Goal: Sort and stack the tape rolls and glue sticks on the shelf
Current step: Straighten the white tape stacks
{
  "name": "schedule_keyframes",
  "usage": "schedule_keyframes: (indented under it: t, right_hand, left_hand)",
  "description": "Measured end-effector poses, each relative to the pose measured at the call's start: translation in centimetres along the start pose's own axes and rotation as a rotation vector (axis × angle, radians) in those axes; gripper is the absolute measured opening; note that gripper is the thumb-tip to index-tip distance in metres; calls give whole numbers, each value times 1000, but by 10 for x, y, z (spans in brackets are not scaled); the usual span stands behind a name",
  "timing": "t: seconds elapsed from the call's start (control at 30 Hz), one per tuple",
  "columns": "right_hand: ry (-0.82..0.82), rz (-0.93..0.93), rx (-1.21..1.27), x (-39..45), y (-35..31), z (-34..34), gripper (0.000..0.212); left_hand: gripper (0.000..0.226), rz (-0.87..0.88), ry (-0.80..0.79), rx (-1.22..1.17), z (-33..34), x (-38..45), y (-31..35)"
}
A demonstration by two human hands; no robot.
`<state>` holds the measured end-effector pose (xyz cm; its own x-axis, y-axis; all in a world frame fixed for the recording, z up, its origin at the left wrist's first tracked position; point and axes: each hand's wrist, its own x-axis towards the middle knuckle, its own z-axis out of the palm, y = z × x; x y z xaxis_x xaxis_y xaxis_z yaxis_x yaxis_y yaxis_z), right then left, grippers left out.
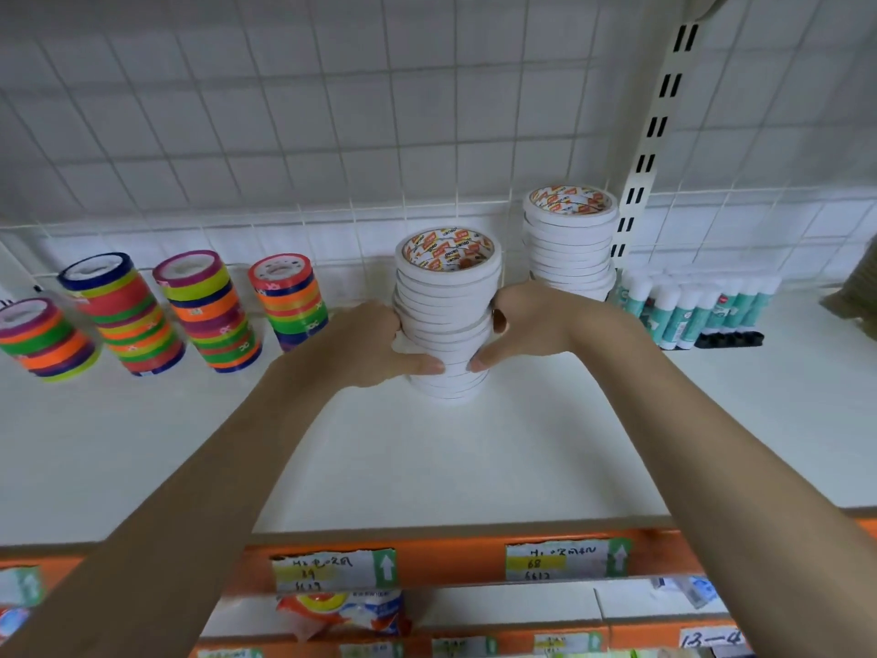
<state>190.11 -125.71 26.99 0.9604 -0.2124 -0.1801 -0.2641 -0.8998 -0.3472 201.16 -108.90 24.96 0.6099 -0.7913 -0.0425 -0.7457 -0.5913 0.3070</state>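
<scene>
A white stack (446, 315) of tape rolls is clasped between both hands on the shelf (474, 448). The left hand (375, 344) is curled round its left side, the thumb laid across the lower front; the right hand (527, 320) is curled round the right side, its thumb meeting the stack low down. The stack is seen to lean, its rolls slightly staggered, with its base on the shelf.

Just behind the right hand's grip a second white stack (569, 239) is set against the wire grid (284, 135). Further right of that grip, glue sticks (688, 306) are lined upright. Left of the left hand's grip, four stacks of coloured tape (209, 311) are ranged, well apart from it. Below the grip, price labels (332, 569) are fixed to the orange shelf edge.
</scene>
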Motion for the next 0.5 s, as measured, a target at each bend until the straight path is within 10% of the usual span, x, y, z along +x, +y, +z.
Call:
schedule_keyframes:
  t: [0.5]
  right_hand:
    - [-27,0,275,-4,1,8,29]
  left_hand:
    - [50,41,12,-167,0,-5,-1]
